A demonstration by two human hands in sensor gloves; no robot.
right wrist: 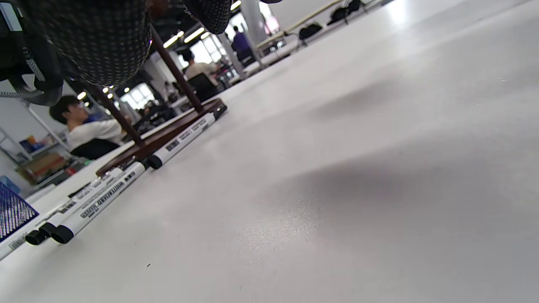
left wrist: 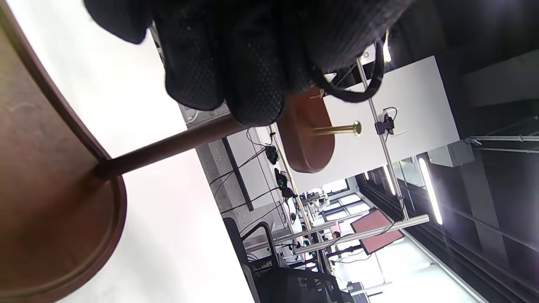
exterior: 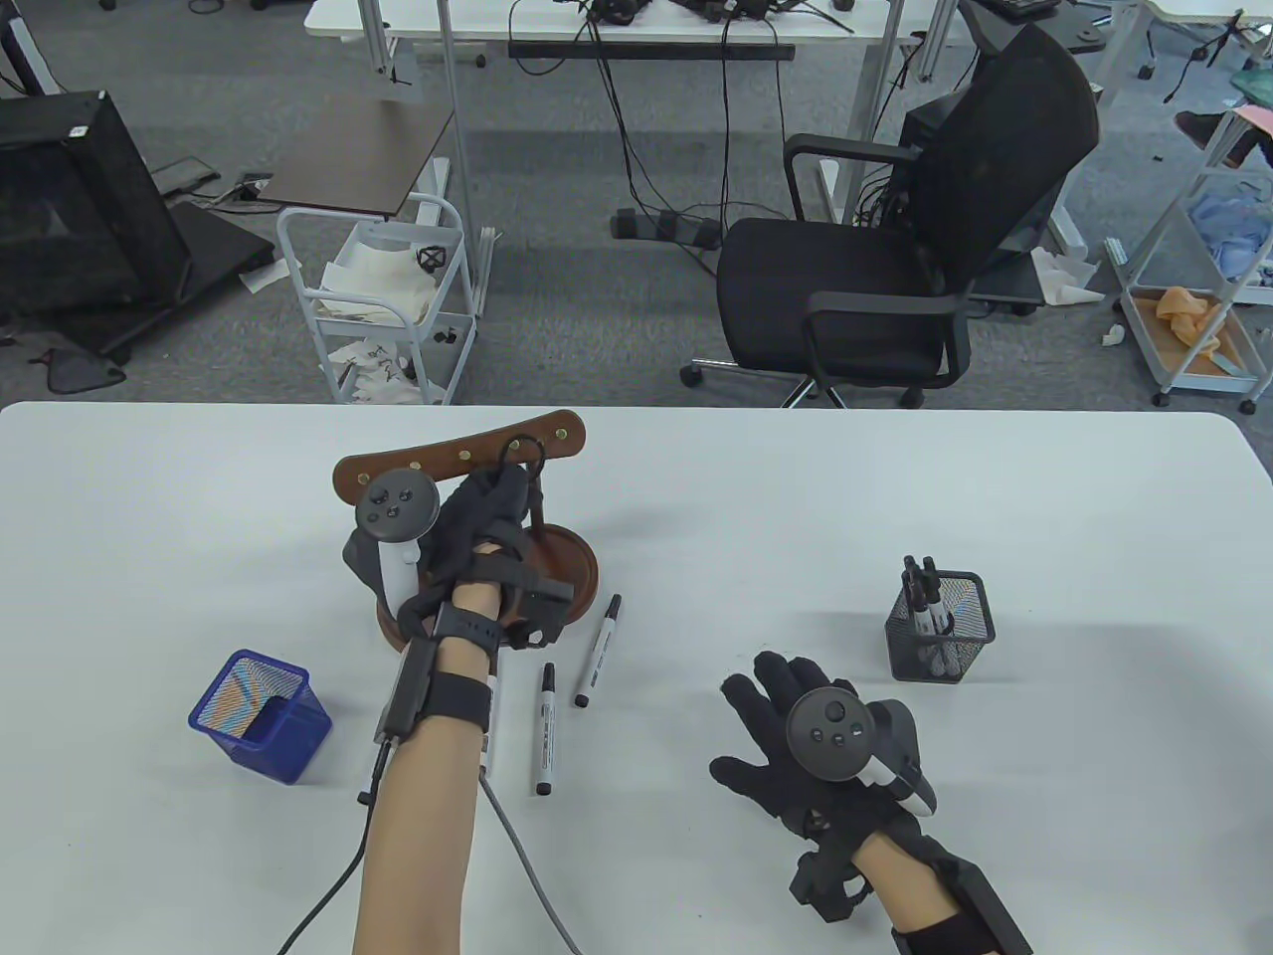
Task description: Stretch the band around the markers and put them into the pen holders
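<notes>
A dark wooden stand with brass pegs on its top bar stands on the white table. My left hand is raised to that bar, its curled fingers pinching a black band whose loop sticks out beside the pegs. Two white markers lie loose right of my left forearm, and a third is half hidden under it. My right hand rests flat on the table, fingers spread, holding nothing. The markers show low in the right wrist view.
A black mesh pen holder with several markers stands at the right. A blue mesh holder sits at the left, tilted. Cables trail from my left wrist to the front edge. An office chair and carts stand beyond the table.
</notes>
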